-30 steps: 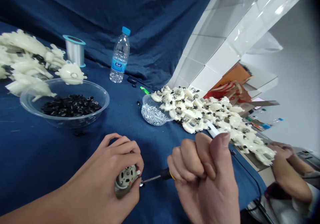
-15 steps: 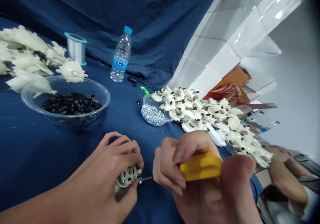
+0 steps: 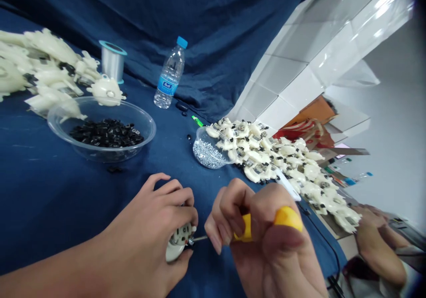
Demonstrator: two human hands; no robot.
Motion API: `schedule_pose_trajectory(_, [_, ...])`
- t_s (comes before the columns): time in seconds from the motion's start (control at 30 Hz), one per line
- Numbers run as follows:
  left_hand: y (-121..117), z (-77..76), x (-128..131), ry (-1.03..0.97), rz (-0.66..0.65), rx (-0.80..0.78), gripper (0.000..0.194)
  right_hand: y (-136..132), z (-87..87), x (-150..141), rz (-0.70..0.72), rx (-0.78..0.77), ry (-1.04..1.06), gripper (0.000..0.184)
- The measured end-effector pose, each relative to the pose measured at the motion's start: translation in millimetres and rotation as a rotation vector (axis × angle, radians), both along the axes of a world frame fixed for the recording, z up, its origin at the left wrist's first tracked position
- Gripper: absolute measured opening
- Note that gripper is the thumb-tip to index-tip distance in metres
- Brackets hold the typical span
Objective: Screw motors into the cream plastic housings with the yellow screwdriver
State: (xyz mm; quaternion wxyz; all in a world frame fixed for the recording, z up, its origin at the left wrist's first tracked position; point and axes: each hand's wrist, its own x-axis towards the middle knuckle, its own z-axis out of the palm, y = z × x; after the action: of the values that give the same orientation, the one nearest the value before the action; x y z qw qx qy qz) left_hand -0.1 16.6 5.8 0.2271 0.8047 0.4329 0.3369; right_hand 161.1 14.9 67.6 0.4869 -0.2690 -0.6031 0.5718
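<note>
Both grips clamped: left hand (image 3: 143, 229) on a motor (image 3: 179, 240), right hand (image 3: 262, 244) on a yellow screwdriver (image 3: 288, 218), water bottle's label (image 3: 166, 85) unreadable.

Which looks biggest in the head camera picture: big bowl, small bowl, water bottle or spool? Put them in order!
1. Big bowl
2. Water bottle and small bowl: these look about alike, so I can't rank them.
3. Spool
</note>
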Motion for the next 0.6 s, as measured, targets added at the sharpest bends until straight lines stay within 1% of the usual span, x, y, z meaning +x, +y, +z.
schedule_pose_trajectory(0.1, [2.5,1.8,0.1,0.033,-0.002,-0.014,0.002,-0.3,2.0,10.2,0.009,0.033,-0.145,0.023])
schedule_pose_trajectory(0.17, [4.0,3.9,0.8,0.05,-0.004,-0.02,0.004,0.0,7.4,18.0,-0.027,0.142,-0.288,0.017])
schedule_pose_trajectory(0.3, [4.9,6.1,1.6,0.066,-0.002,-0.031,0.005,-0.6,28.9,29.6,-0.113,0.404,-0.62,0.008])
schedule_pose_trajectory(0.4, [4.0,5.4,1.0,0.059,0.002,-0.026,0.005,-1.0,49.0,35.0,-0.116,0.549,-0.851,0.012])
schedule_pose_trajectory(0.5, [3.2,4.6,0.1,0.051,0.003,-0.011,0.006,0.0,65.2,39.1,-0.046,0.697,-1.02,0.019])
schedule_pose_trajectory(0.6, [2.8,4.9,-0.5,0.045,0.006,0.002,0.007,0.7,75.5,38.5,0.071,0.905,-1.276,0.014])
